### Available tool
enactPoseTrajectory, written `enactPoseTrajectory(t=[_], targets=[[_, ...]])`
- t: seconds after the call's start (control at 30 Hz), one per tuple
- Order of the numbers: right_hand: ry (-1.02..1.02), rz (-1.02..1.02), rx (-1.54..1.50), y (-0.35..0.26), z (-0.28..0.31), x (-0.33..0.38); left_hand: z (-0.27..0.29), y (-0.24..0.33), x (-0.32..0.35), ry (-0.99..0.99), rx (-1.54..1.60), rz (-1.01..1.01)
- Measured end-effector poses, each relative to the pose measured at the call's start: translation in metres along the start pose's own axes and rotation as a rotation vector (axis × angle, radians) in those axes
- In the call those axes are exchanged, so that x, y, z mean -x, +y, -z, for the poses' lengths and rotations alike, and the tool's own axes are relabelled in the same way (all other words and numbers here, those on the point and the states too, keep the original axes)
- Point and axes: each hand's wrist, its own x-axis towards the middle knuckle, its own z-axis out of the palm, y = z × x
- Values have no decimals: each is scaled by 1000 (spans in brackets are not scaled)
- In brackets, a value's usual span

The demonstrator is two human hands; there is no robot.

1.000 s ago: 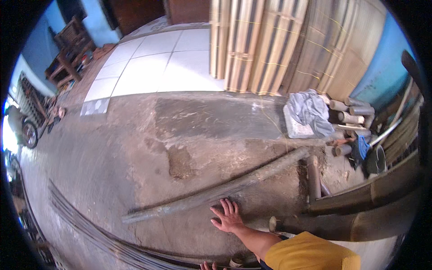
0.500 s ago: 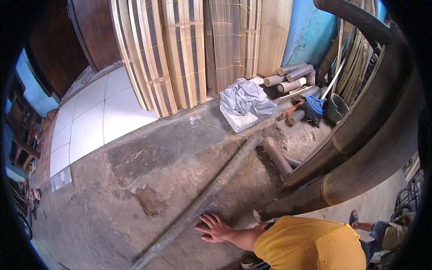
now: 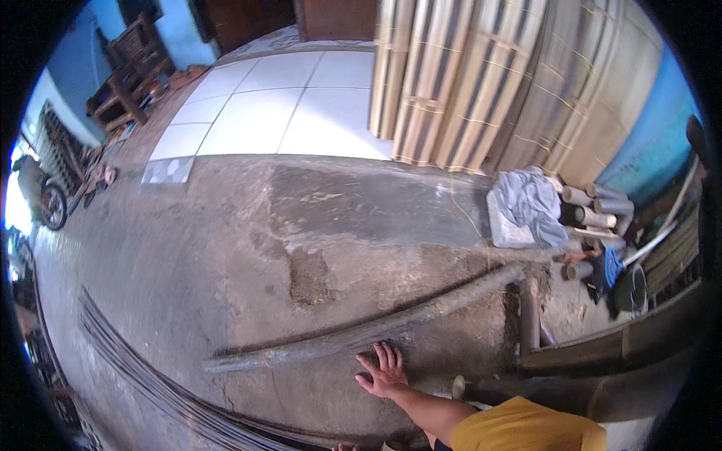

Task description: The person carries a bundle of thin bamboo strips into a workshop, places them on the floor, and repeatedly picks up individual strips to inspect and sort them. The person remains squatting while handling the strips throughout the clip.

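Note:
A long grey pole (image 3: pixel 406 319) lies across the concrete floor, its left end nearer me. My right hand (image 3: pixel 385 371), reaching in from the lower right in a yellow sleeve (image 3: pixel 530 427), is palm down with fingers spread and nothing in them. Its fingertips are close to the pole's near side; whether they touch the pole or floor I cannot tell. Only a few fingertips of my left hand (image 3: pixel 346 448) show at the lower edge, so its grip is hidden. Near them runs a bundle of long, thin dark strips (image 3: pixel 162 383).
Rolled slatted bamboo blinds (image 3: pixel 492 83) stand at the back by white floor tiles (image 3: pixel 252 113). A grey cloth (image 3: pixel 526 197) lies on a pale block, beside short cut bamboo pieces (image 3: pixel 598 218). Thick dark bamboo poles (image 3: pixel 579 395) lie at the right. A motorcycle wheel (image 3: pixel 53 204) shows far left.
The view has swung left, bringing the bundle of thin strips and the motorcycle wheel into sight. My right hand stays spread near the pole. Fingertips of my left hand now show at the lower edge.

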Motion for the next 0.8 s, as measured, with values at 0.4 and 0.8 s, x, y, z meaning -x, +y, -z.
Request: enactPoseTrajectory(t=[0.4,0.8], targets=[[123,68,-37,-2,7,-2,13,23,23,-180,23,148],[207,96,19,-10,15,-3,-41,-14,29,-85,0,1]])
